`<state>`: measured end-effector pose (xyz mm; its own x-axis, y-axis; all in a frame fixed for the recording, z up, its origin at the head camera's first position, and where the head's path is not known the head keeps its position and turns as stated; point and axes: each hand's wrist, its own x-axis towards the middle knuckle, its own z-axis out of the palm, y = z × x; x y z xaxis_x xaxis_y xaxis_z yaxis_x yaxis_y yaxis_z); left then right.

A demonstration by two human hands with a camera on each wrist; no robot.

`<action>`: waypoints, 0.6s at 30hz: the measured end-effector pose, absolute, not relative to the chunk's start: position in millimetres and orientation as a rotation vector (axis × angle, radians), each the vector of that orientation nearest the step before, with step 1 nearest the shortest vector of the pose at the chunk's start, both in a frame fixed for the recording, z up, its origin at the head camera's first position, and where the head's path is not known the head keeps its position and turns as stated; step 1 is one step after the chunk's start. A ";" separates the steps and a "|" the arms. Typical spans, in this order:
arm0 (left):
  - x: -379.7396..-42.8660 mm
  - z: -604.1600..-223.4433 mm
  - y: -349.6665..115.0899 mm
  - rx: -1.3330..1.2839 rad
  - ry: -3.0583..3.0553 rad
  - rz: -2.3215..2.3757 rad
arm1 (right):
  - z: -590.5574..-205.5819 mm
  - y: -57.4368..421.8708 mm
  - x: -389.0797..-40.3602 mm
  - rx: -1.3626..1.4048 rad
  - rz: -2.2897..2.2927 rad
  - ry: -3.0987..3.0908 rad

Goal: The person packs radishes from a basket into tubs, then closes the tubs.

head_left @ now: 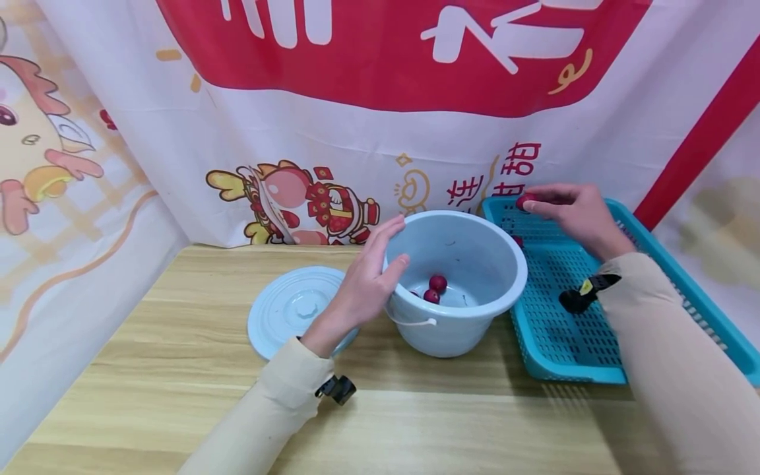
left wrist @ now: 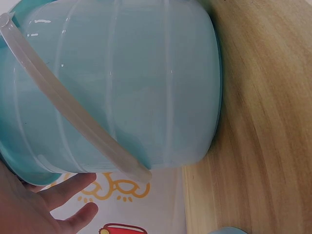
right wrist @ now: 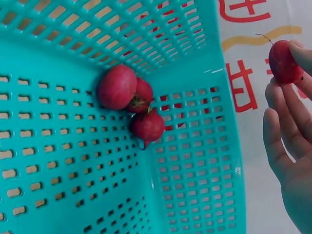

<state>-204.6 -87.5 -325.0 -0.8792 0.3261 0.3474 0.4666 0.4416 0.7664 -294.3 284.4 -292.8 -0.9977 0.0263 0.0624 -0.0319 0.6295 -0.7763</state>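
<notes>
Desk point(head_left: 148, 349) is light wood, streaky grain. White cloth backdrop point(head_left: 297, 135) hangs behind it and round the sides; big red panel point(head_left: 368, 72) up top with white lettering, smaller red characters and cartoon figures point(head_left: 287, 191) lower down. On the desk, left to right: pale blue round lid point(head_left: 279, 316) lying flat, pale blue bucket point(head_left: 445, 336) upright with a white handle point(head_left: 415, 323) hanging down its near side, teal slotted basket point(head_left: 549, 343) just beside the bucket. My sleeves point(head_left: 647, 330) are beige, small black camera on each.

My right fingers point(head_left: 552, 191) pinch one radish point(right wrist: 284, 62), thumb against index, others loosely spread. It's up near the basket's far rim. Deep red, oval, slightly shiny, thin root tail sticking out. Three more radishes point(right wrist: 117, 87) sit bunched in a basket corner, touching, one longer than the rest, one with a curled tail. Inside the bucket: two round dark-red radishes point(head_left: 438, 284) plus a sliver of another behind the near rim. My left fingers point(head_left: 382, 237) are nearly straight, thumb apart, at the bucket's left rim; can't tell how hard they press.
</notes>
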 end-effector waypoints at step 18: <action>-203.8 -324.7 -86.0 -0.689 -2.549 -1.410 | -279.2 261.4 -276.3 0.163 1.296 -2.679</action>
<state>-203.8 -86.0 -324.7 -0.8838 0.3202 0.3411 0.4591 0.4533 0.7640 -276.3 261.4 -279.2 -0.9811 -0.0278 0.1915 -0.1674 0.6181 -0.7680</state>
